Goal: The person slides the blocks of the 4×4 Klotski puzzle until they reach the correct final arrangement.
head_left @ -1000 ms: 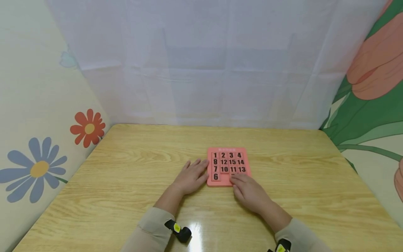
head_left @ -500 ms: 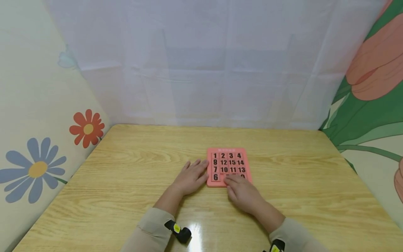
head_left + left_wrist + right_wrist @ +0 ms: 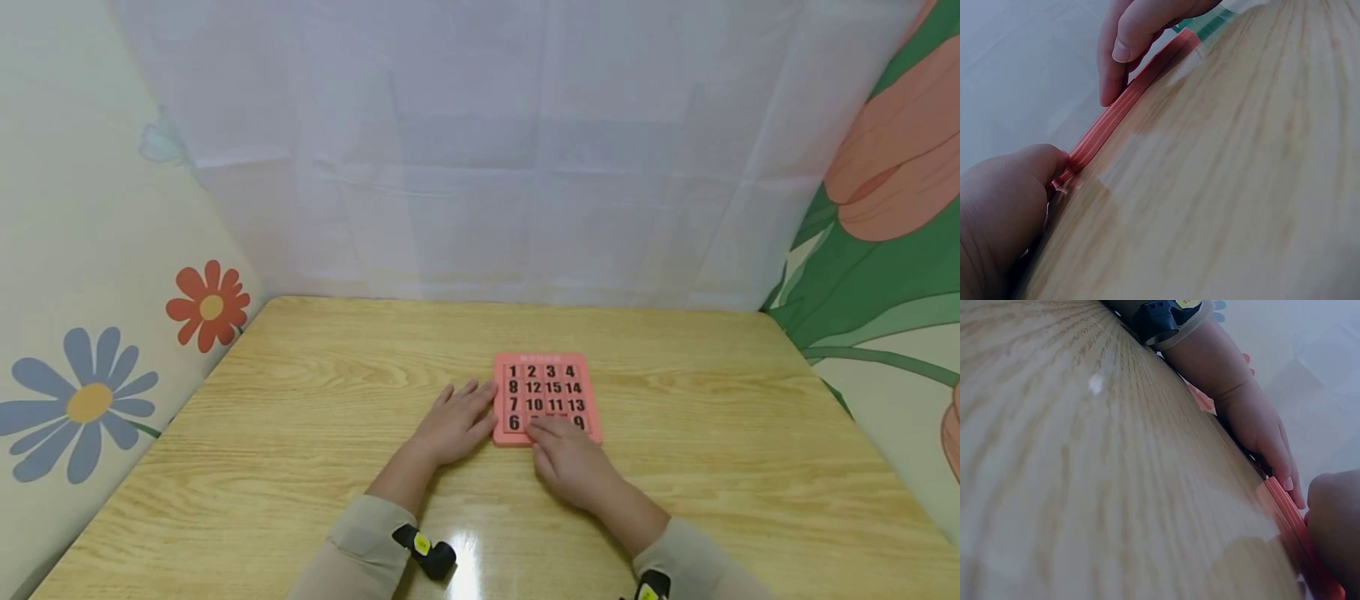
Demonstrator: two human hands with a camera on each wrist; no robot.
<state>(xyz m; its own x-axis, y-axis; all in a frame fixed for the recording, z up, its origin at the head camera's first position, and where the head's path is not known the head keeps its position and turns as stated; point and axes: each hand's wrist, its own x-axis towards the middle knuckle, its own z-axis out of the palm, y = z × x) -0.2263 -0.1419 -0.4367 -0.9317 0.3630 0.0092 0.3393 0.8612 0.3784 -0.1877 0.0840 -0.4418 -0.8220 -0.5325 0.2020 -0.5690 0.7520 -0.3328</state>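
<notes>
A pink number slide puzzle (image 3: 546, 358) lies flat on the table, its square tiles bearing black numbers. My left hand (image 3: 453, 425) rests along its left side, fingers extended and thumb touching the edge. From the front right, my right hand (image 3: 573, 462) presses its fingertips onto the bottom row, partly covering the tiles between the 6 (image 3: 513, 422) and the 9 (image 3: 579, 422). In the left wrist view, the puzzle's ridged side (image 3: 1107, 128) runs between the left thumb and the right fingers. The right wrist view shows the left fingertips at the frame's edge.
Beneath the puzzle is a wood-grain table (image 3: 337, 350). A white cloth (image 3: 480, 208) hangs behind it, and flower-printed panels (image 3: 97, 250) flank both sides. Each sleeve carries a black wrist camera, the left one (image 3: 431, 554) lying close to the tabletop.
My right hand has moved left along the bottom row, and a tile under its fingertips has slid left toward the 6. The 9 has come into view. My left hand stays still.
</notes>
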